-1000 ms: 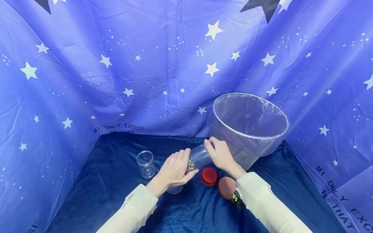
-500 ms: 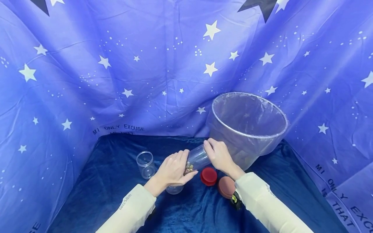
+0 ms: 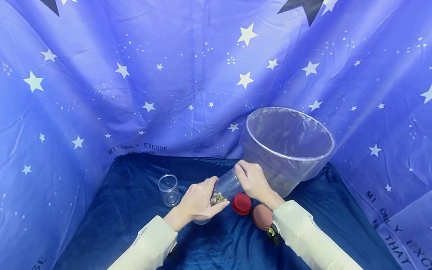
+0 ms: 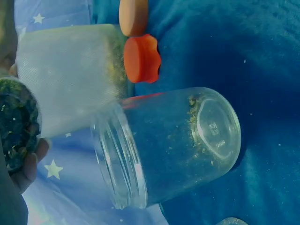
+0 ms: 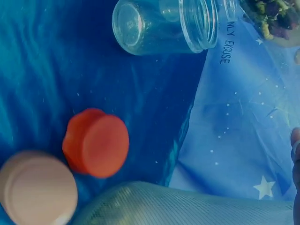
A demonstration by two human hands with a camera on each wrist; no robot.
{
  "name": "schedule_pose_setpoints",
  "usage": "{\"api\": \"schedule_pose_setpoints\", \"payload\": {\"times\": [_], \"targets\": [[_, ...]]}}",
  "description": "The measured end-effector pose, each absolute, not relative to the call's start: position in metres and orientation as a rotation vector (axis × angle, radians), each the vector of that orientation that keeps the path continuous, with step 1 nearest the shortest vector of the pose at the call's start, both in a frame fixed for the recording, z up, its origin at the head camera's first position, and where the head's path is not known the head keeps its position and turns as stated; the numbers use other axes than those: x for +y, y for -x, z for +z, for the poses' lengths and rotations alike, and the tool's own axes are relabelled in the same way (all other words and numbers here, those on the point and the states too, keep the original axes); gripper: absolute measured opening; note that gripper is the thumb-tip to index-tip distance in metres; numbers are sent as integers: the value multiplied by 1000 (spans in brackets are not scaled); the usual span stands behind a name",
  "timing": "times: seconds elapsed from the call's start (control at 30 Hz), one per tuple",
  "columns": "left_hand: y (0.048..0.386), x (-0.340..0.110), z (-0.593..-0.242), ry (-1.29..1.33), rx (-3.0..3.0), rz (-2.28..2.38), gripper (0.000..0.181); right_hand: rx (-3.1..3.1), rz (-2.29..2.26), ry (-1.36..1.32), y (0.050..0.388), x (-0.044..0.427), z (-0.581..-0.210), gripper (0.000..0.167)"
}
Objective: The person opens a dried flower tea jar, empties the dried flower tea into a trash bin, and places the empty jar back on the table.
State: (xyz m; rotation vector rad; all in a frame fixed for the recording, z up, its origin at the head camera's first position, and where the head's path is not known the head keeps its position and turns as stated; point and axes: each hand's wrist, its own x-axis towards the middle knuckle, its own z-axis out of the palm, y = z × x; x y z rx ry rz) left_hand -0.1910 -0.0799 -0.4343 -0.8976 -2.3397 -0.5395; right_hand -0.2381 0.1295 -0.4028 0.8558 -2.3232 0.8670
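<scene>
Both hands hold one clear jar in the air, tilted with its lower end toward the left. My left hand grips that lower end, fingers over the top and thumb beneath. At the upper end my right hand has its fingers wrapped round the jar. Mixed dried pieces lie at the lower end; the left wrist view shows them through a round end. Under the left hand stands a second clear jar, mostly hidden in the head view, with crumbs at its bottom. Which end is the held jar's mouth, I cannot tell.
Left of the hands stands another clear jar. A red lid and a pinkish-orange lid lie near the right forearm. Behind the right hand is a large mesh bin with a plastic liner. A starry curtain encloses the table.
My left hand has shifted slightly left and down, its fingers tilting. More of the dried pieces show at the jar's lower end. The right hand has barely moved.
</scene>
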Motion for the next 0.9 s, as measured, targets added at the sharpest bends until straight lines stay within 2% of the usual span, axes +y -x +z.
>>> {"api": "schedule_pose_setpoints", "payload": {"times": [0.3, 0.6, 0.77, 0.9], "targets": [[193, -86, -424, 901, -2533, -756, 61, -2324, 846, -917, 239, 130, -397, 24], [202, -94, -420, 1066, -2605, -1236, 39, -2320, 881, -950, 233, 134, -394, 17], [203, -95, -416, 928, -2751, -1149, 52, -2413, 967, -979, 234, 137, -392, 14], [200, -93, -416, 733, -2833, -1025, 58, -2583, 1069, -965, 233, 136, -391, 23]]}}
